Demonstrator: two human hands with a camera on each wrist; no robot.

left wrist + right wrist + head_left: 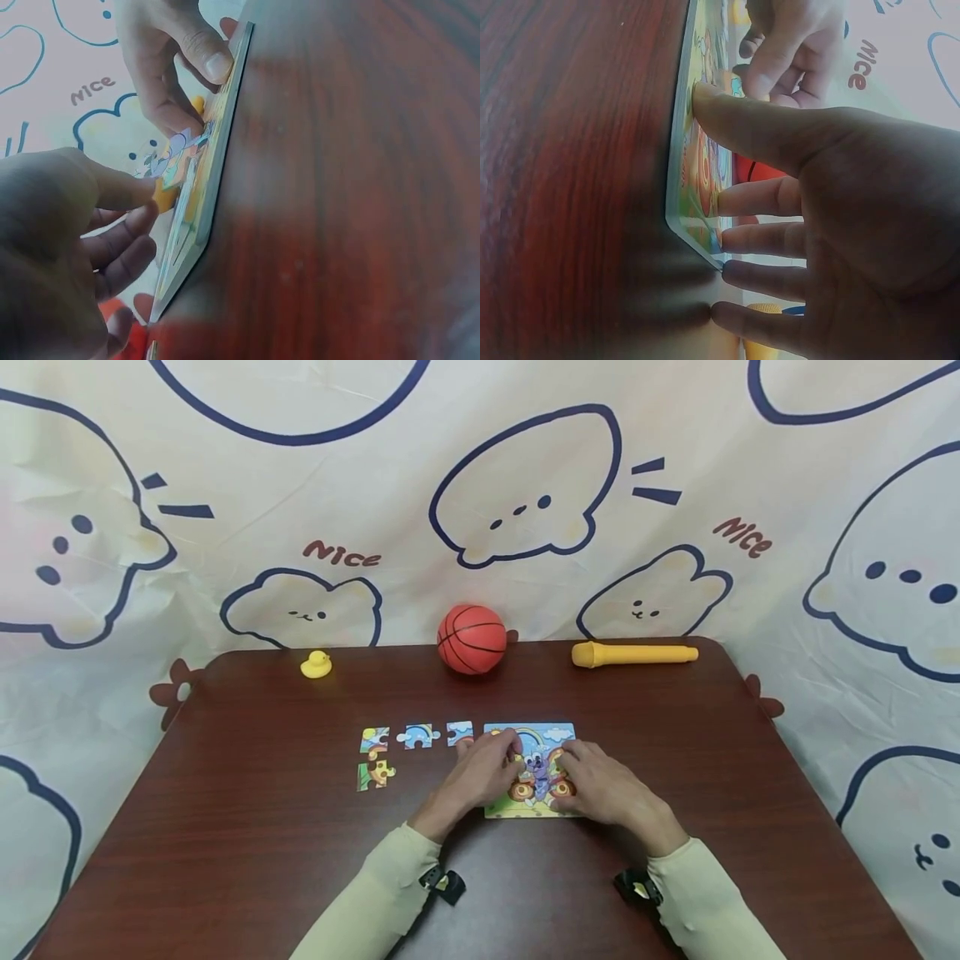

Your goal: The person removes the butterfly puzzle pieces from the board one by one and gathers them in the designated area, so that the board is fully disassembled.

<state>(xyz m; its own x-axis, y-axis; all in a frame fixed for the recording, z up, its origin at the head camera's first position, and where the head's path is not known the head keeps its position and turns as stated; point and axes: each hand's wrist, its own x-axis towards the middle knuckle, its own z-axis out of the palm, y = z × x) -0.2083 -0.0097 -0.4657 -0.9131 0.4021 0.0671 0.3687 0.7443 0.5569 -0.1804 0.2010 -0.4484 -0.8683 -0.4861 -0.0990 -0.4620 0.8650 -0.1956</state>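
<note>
The jigsaw board (525, 811) lies flat near the middle of the table, showing a rainbow and a purple cartoon animal. Thumb and index finger of my left hand (483, 770) pinch a small puzzle piece (174, 150) just above the board, tilted in the left wrist view; the fingers mostly hide it in the head view. My right hand (607, 783) rests on the board's right side, thumb on the near edge and fingers fairly straight. Loose puzzle pieces lie left of the board: a rainbow piece (418, 737), a cloud piece (460, 732) and a green-yellow piece (375, 774).
Along the table's (247, 860) back edge stand a yellow rubber duck (317, 665), a red toy basketball (472, 640) and a yellow toy microphone (634, 654). Another loose puzzle piece (374, 740) lies at the upper left. A printed cloth (517, 468) hangs behind the table.
</note>
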